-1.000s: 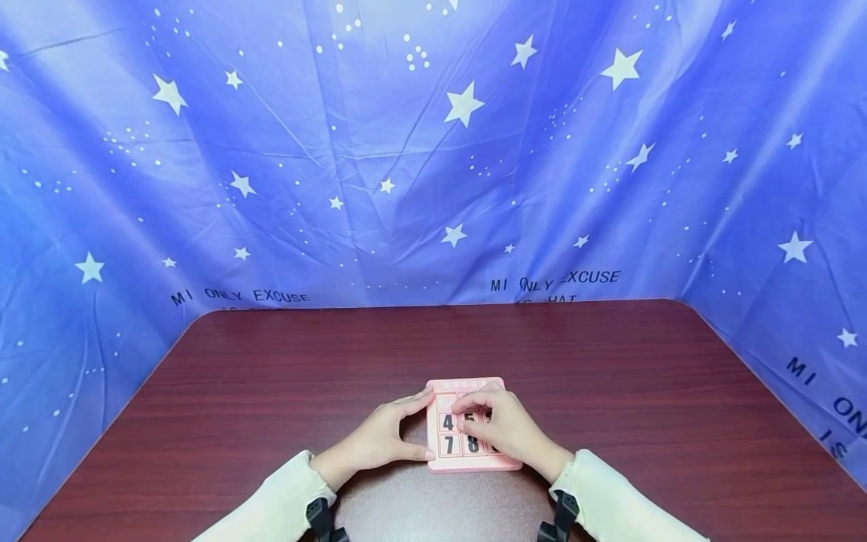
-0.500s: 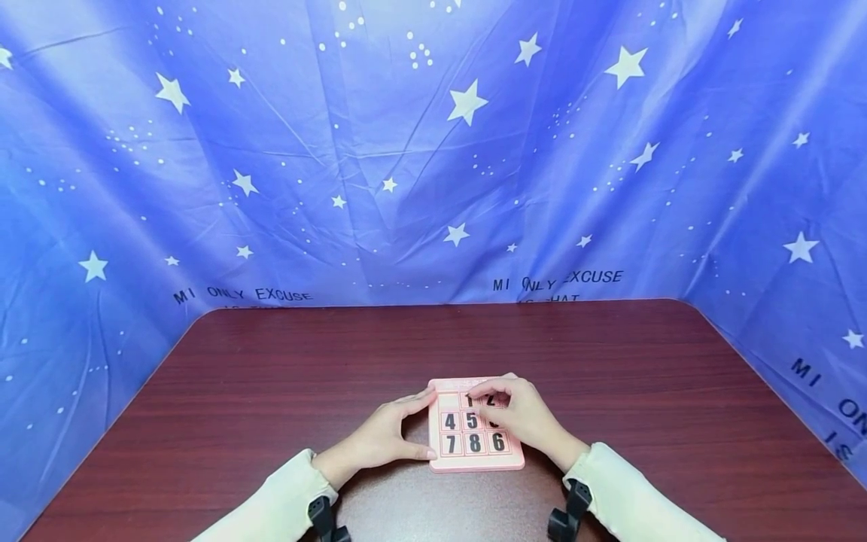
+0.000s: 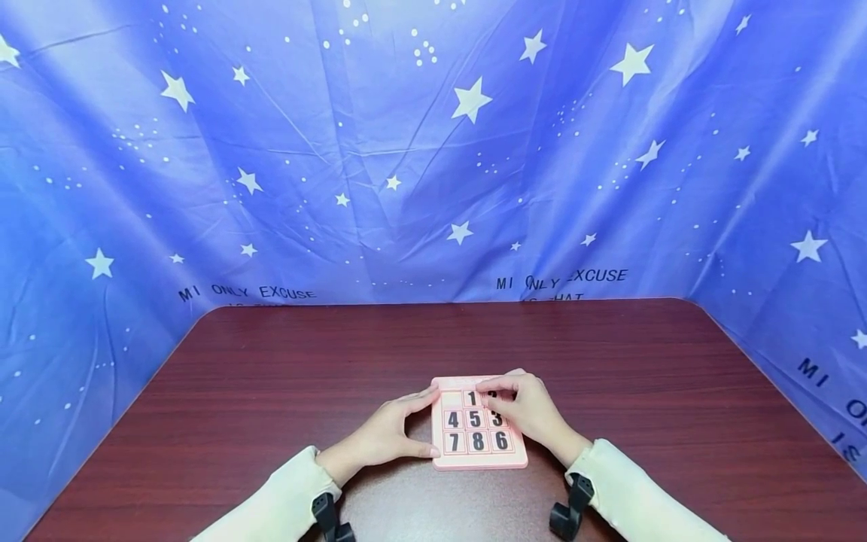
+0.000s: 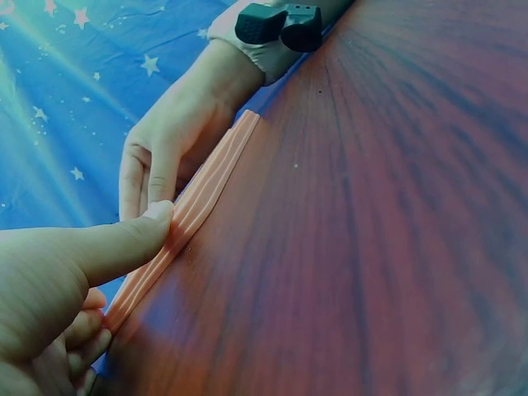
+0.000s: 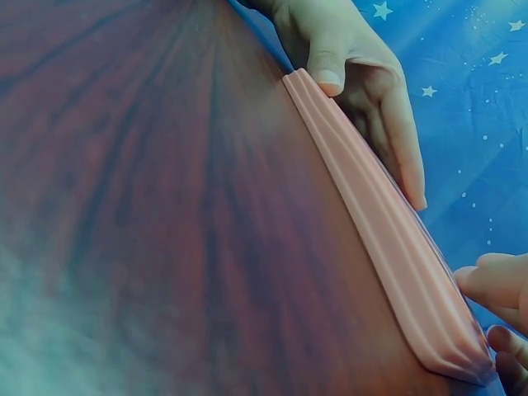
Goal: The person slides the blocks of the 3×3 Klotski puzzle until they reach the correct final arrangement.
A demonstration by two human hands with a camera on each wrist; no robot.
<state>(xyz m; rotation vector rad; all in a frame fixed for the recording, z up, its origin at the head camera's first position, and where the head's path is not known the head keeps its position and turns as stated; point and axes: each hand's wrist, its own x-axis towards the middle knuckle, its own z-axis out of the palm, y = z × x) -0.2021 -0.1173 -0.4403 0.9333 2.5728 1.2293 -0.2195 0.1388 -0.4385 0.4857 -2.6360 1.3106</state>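
Note:
A pink sliding number puzzle point(image 3: 479, 462) lies on the table before me. Its middle row reads 4, 5, 3 and its bottom row 7, 8, 6. In the top row the left slot point(image 3: 451, 400) is bare, a 1 tile point(image 3: 471, 398) is beside it, and a 2 is partly covered. My left hand point(image 3: 382, 438) grips the puzzle's left side, thumb at the near corner and fingers at the far one. My right hand point(image 3: 539, 409) lies over the upper right, its index finger and thumb at the 2 tile. Both wrist views show the puzzle's ridged near side point(image 5: 388, 247).
The dark red wooden table point(image 3: 305, 361) extends around the puzzle. Behind it and at both sides hangs a blue star-printed cloth point(image 3: 379, 150). Each wrist wears a black camera mount, the right one point(image 3: 571, 509) low in the head view.
My right hand has moved from the tiles' middle toward the upper right, uncovering the 1, the 6 and most of the 3. My left hand keeps its grip on the left side.

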